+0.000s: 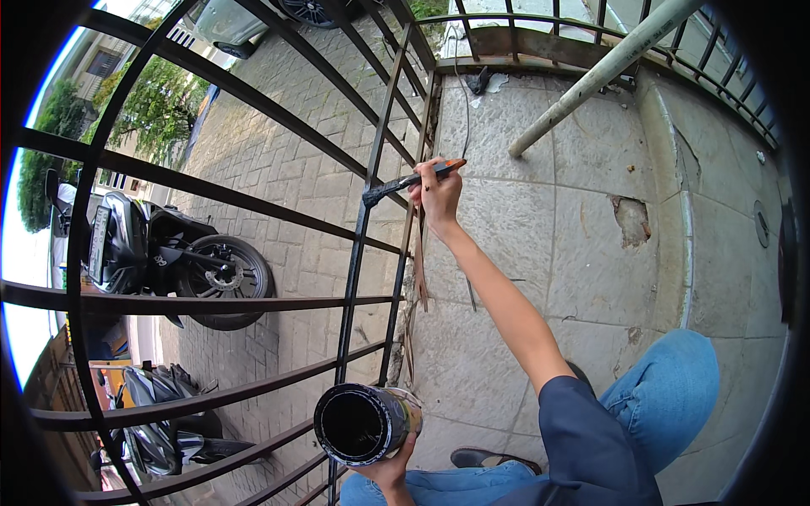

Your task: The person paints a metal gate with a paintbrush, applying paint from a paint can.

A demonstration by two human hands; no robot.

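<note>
My right hand is closed around a paintbrush with an orange-tipped dark handle. The brush's black, paint-coated bristles touch a bar of the dark metal fence, where an upright meets a crossbar. Close to my body, my left hand grips a paint can from below and the side. The can is tilted so its round mouth faces up toward me, and black paint shows inside. Dark smears mark its rim. Some of the left fingers are hidden behind the can.
A grey pipe slants down over the tiled floor, which has a broken hole. A low step runs along the right. Beyond the fence, motorcycles and a car stand on brick paving.
</note>
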